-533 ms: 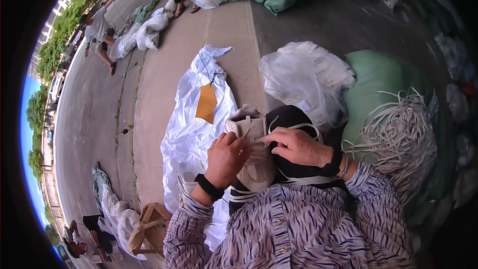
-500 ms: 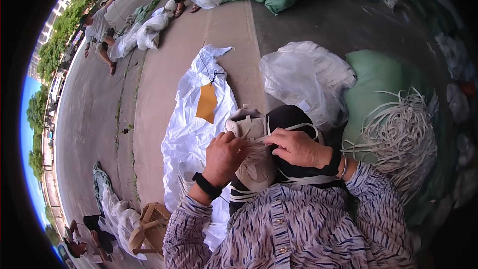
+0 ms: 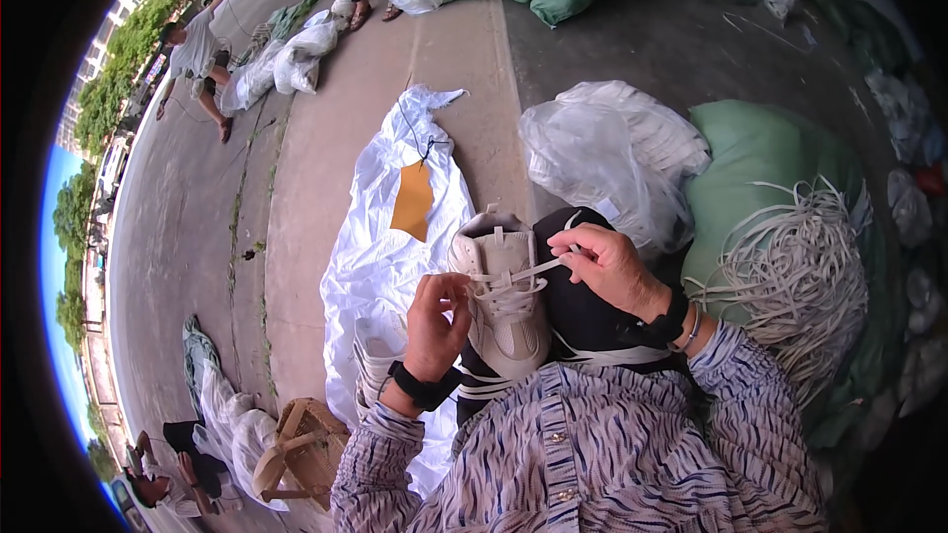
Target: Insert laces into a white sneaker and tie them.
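Note:
A beige lace-up sneaker (image 3: 510,336) rests on my lap, its toe pointing towards me. Pale flat shoelace (image 3: 533,269) crosses its tongue and runs out to the right. My right hand (image 3: 612,274), to the right of the opening, is closed in a pinch on the lace. On the sneaker's left side, my left hand (image 3: 434,328) has its fingers closed at the lace by the eyelets; the fingertips are partly hidden. Another pale shoe (image 3: 379,343) lies on the white sheet beside my left wrist. A large bundle of loose laces (image 3: 805,262) is at my right.
A crumpled white plastic sheet (image 3: 360,257) with an orange card (image 3: 413,203) lies ahead-left. A clear bag of pale items (image 3: 612,153) and a green sack (image 3: 755,163) stand ahead-right. A wicker basket (image 3: 304,444) is at lower left. Other people sit farther off among bags.
My right hand has moved right and up, drawing the lace outward. My left hand has shifted slightly left and down, leaving more of the sneaker's tongue visible.

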Demonstrator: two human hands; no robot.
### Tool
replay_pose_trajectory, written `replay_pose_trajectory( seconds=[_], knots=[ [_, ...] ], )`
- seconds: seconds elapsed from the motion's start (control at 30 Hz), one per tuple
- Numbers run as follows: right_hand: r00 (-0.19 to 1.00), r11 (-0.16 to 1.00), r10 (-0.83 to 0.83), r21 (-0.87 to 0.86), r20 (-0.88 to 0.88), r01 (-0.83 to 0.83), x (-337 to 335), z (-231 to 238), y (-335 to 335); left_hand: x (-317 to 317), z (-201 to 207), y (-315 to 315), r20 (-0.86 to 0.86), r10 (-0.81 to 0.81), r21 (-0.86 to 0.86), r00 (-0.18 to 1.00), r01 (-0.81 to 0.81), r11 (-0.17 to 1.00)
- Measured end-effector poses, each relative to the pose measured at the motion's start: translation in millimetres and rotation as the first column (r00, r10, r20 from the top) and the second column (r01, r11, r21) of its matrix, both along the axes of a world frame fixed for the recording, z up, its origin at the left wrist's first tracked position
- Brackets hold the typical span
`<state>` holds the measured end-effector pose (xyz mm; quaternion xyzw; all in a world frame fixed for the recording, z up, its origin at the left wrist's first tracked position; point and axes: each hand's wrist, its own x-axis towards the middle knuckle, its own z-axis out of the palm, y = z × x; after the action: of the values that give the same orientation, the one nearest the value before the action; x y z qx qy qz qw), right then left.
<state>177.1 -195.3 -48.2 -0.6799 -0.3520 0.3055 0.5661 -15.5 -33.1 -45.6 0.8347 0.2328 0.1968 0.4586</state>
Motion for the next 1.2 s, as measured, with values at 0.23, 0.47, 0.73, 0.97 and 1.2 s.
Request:
replay_pose_trajectory(
  seconds=[0.23,0.47,0.73,0.97,1.2],
  knots=[
    [0.913,0.991,0.131,-0.05,0.387,-0.121,-6,-5,4,0,-7,-9,-0.05,-0.002,0.151,0.999,0.01,0.988],
    [0.883,0.988,0.145,-0.027,0.446,-0.149,-3,-13,6,7,-3,7,-0.03,-0.212,0.073,0.977,0.214,0.974],
    [0.906,0.985,0.168,-0.039,0.389,-0.166,-2,-13,7,8,-17,-3,-0.042,0.117,-0.041,0.992,-0.119,0.992],
    [0.942,0.984,0.177,-0.044,0.287,-0.171,0,-16,7,6,-15,-9,0.058,0.095,0.07,0.994,-0.099,0.993],
    [0.942,0.978,0.201,-0.11,0.268,-0.177,0,-12,9,12,-1,-3,-0.033,-0.046,0.113,0.998,0.049,0.992]
  ],
)
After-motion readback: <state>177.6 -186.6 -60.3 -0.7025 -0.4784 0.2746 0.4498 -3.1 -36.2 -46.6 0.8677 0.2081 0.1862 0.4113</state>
